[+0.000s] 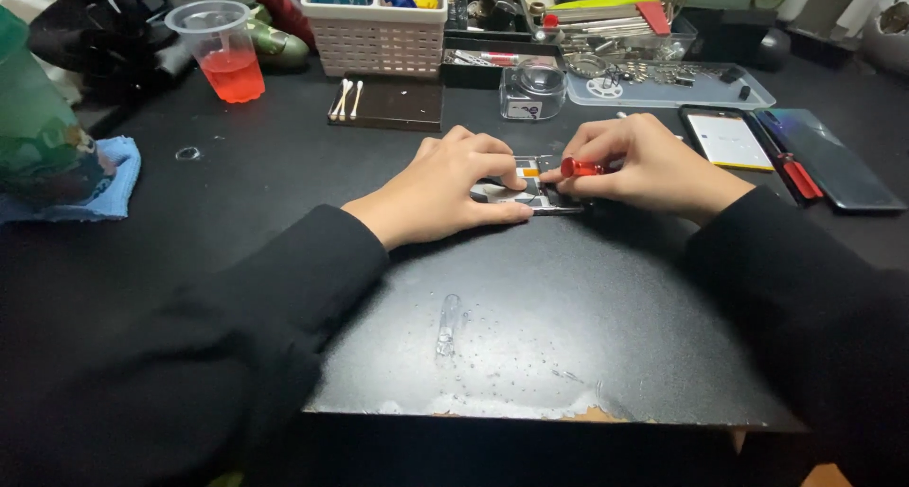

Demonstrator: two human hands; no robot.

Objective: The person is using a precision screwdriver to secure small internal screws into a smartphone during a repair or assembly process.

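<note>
Two bare hands meet at the centre of the frame over a small opened phone body with grey and orange inner parts (532,192), which lies flat on the black worktable (530,326). The left hand (445,189) rests curled on the device, its fingertips pressing the near edge and top to pin it down. The right hand (649,160) is closed in a pinch around a short red metal screwdriver handle (580,168), held level just above the device; its tip is hidden behind the left fingers.

In the upper left stands a clear plastic cup of red drink (222,52), with a blue cloth (109,179) at the left edge. A white lattice basket (377,28) sits at top centre, and cotton swabs on a dark pad (386,104) lie below it. At right lie a phone with a lit white screen (727,139) and a dark glossy phone panel (826,158).
</note>
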